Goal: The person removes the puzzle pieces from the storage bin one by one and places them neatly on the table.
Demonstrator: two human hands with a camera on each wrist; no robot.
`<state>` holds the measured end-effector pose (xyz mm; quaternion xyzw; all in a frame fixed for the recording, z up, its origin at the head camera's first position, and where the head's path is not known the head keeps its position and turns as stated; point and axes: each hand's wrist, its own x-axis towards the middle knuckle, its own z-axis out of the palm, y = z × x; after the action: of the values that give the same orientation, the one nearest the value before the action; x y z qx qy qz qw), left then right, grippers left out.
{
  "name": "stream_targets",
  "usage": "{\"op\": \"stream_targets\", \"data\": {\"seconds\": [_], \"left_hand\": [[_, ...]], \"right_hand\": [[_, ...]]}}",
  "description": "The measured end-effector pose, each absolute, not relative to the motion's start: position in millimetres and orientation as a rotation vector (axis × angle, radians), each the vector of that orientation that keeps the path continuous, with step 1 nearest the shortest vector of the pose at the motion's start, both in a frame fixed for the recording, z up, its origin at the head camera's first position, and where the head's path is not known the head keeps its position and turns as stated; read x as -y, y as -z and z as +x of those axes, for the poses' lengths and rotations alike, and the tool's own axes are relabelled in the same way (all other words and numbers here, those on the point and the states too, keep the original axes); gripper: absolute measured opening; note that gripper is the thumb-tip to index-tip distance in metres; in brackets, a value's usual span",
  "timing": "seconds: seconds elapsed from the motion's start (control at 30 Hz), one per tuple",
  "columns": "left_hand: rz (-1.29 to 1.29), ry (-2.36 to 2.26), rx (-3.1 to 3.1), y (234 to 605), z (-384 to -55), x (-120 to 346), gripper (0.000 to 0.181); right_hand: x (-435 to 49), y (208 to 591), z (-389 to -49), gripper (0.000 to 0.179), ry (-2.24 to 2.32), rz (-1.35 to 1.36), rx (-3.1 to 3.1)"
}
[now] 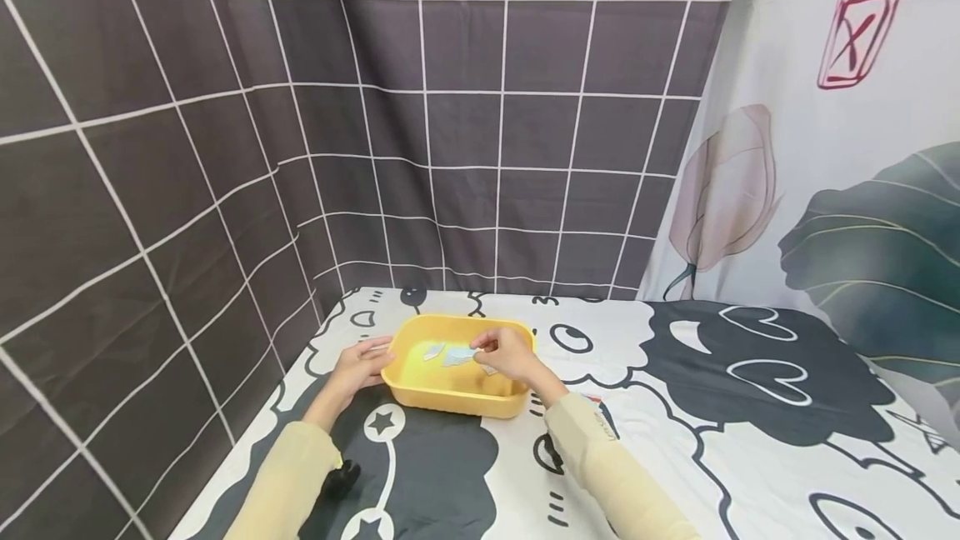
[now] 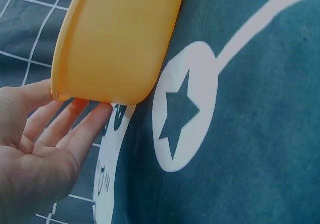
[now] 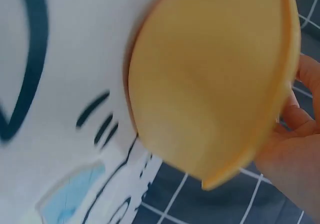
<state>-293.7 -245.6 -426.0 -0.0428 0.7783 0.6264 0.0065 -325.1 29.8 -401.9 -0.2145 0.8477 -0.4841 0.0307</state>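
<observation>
A yellow plastic basin (image 1: pixel 453 401) stands on the patterned cloth, with several flat, angular pale blue pieces (image 1: pixel 456 356) lying inside it. My left hand (image 1: pixel 360 367) holds the basin's left end; in the left wrist view its thumb is at the rim and the fingers (image 2: pixel 82 131) reach beneath. Over the basin's right half, my right hand (image 1: pixel 507 353) has thumb and forefinger pinched together at the edge of a pale blue piece. Seen from the right wrist, the basin wall (image 3: pixel 210 79) hides most of those fingertips, and the right hand (image 3: pixel 297 139) appears behind the rim.
The cloth (image 1: pixel 420 473) is black and white with cartoon faces. To the basin's right lies a flat blue piece (image 3: pixel 72 191). Beside the right sleeve a small coloured item (image 1: pixel 604 415) is partly covered. Dark checked curtains (image 1: pixel 465 132) hang behind and on the left.
</observation>
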Motion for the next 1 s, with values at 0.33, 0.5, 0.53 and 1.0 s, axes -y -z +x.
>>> {"op": "stream_targets", "data": {"seconds": [0.33, 0.5, 0.53, 1.0], "left_hand": [[0.021, -1.883, -2.389, 424, -296, 260, 0.056], [0.090, -1.821, -2.380, 419, -297, 261, 0.059], [0.100, -1.810, -2.382, 418, -297, 261, 0.060], [0.131, -1.703, -2.380, 411, -295, 260, 0.062]], "right_hand": [[-71, 386, -323, 0.018, 1.454, -0.586, -2.702], [-97, 384, -321, 0.020, 1.449, -0.564, -2.746], [-102, 385, -321, 0.020, 1.452, -0.554, -2.757], [-159, 399, -308, 0.023, 1.440, -0.495, -2.832]]}}
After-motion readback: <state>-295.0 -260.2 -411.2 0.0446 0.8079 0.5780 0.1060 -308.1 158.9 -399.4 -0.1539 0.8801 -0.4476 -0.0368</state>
